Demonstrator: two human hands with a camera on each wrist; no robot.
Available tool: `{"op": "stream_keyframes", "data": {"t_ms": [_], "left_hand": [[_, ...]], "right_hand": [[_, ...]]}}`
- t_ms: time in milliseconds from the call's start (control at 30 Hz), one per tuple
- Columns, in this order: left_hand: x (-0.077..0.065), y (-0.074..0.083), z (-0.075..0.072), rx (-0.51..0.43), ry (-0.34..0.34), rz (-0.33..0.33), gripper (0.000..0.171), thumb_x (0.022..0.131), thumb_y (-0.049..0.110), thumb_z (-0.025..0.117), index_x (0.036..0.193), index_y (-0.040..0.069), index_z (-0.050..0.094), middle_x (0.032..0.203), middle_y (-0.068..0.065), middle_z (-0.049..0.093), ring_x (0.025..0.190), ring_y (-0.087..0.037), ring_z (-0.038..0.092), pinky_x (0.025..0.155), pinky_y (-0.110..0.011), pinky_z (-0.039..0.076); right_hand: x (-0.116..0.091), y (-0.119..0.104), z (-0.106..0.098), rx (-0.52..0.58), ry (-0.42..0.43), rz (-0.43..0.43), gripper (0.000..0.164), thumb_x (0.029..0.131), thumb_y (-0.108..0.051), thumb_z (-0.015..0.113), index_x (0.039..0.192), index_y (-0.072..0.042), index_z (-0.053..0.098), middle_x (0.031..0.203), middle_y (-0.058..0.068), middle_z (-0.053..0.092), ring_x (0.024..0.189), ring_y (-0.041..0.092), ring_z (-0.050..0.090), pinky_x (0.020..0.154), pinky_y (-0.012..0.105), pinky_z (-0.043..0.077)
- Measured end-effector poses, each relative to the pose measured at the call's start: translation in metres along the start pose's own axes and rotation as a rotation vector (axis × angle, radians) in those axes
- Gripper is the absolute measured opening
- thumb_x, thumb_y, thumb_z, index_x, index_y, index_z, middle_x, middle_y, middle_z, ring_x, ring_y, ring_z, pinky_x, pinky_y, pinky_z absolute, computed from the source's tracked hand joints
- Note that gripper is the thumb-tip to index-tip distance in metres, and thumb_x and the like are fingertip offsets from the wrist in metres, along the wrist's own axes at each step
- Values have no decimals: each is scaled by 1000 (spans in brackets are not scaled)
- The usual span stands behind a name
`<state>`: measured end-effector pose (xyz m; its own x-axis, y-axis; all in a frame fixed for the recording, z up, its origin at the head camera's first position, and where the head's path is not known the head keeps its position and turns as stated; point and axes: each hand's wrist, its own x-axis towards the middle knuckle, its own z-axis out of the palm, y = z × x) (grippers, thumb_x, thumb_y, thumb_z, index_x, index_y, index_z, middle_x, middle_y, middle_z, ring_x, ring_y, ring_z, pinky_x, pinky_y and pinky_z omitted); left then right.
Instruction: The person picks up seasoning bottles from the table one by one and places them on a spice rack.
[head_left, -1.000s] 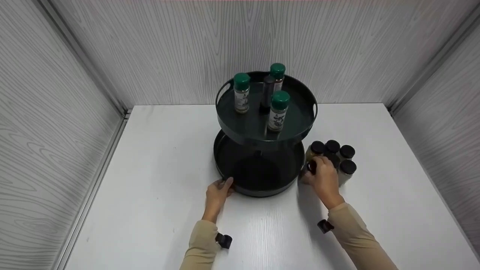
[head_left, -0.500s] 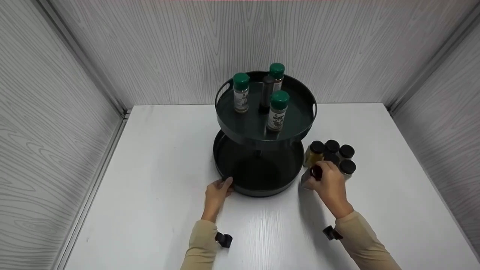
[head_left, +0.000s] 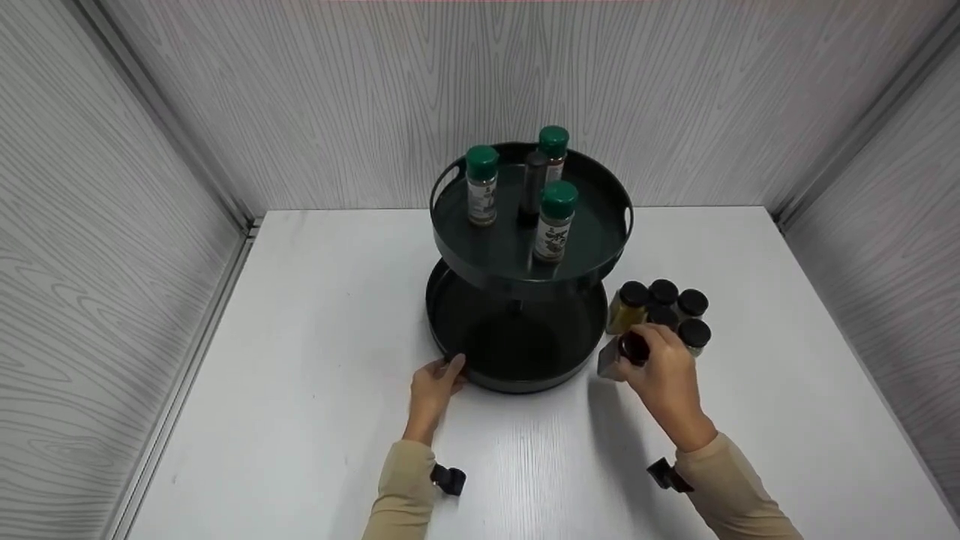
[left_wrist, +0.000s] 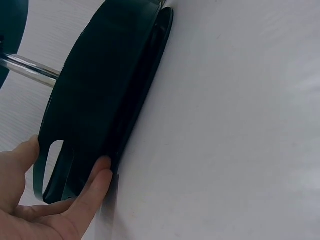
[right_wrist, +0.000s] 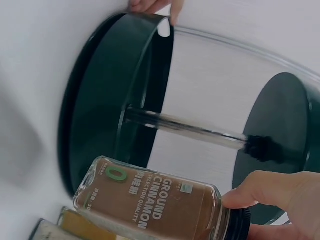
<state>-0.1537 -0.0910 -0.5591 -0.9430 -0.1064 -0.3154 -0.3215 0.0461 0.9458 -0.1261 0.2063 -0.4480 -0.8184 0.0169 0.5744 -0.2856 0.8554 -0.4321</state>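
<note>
The right hand (head_left: 667, 377) pinches the cinnamon jar (right_wrist: 147, 200) by its black cap (right_wrist: 238, 225), thumb and fingers closed in from either side, the glass body below those fingertips; whether its base touches the table (head_left: 315, 405) cannot be told. Just left of these fingers is the wall of the lower tray (head_left: 517, 345). Close beyond them stand a yellow jar (head_left: 625, 318) and four other black-capped jars (head_left: 694, 333), bunched together. The left hand (head_left: 433, 391) grips the lower tray's near left edge, thumb at the rim and fingers against the outer wall. Beyond both hands' fingers, and higher, the upper tray (head_left: 510, 232) bears three green-capped bottles (head_left: 553, 232); a shiny pole (right_wrist: 200, 132) links the trays.
</note>
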Motion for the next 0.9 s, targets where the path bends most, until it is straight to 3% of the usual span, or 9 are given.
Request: {"op": "stream_keyframes", "data": {"t_ms": [267, 500, 767, 900], "left_hand": [[0, -1, -1, 2, 2, 14, 58, 95, 35, 60, 128, -13, 52, 110, -24, 69, 92, -20, 71, 92, -33, 58], [-1, 1, -4, -30, -42, 10, 63, 96, 35, 58, 133, -15, 45, 115, -25, 66, 96, -23, 70, 96, -35, 57], [-21, 28, -4, -9, -56, 5, 56, 98, 26, 56, 131, -18, 45, 116, -32, 64, 106, -40, 66, 99, -42, 54], [-10, 13, -3, -24, -45, 11, 59, 97, 30, 57, 131, -17, 46, 116, -31, 64, 103, -36, 68, 97, -40, 56]], "right_hand": [[4, -12, -1, -5, 21, -58, 38, 59, 11, 76, 95, 10, 67, 95, 24, 68, 89, 39, 67, 77, 48, 58], [7, -19, 3, 16, 8, -74, 36, 60, 11, 75, 96, 8, 67, 96, 22, 68, 91, 37, 67, 78, 47, 58], [11, -26, 7, 31, -21, -79, 39, 60, 10, 76, 98, 9, 67, 100, 22, 67, 93, 37, 66, 80, 46, 58], [14, -30, 9, 49, -25, -100, 40, 61, 10, 77, 99, 9, 67, 100, 22, 67, 93, 36, 65, 81, 46, 57]]}}
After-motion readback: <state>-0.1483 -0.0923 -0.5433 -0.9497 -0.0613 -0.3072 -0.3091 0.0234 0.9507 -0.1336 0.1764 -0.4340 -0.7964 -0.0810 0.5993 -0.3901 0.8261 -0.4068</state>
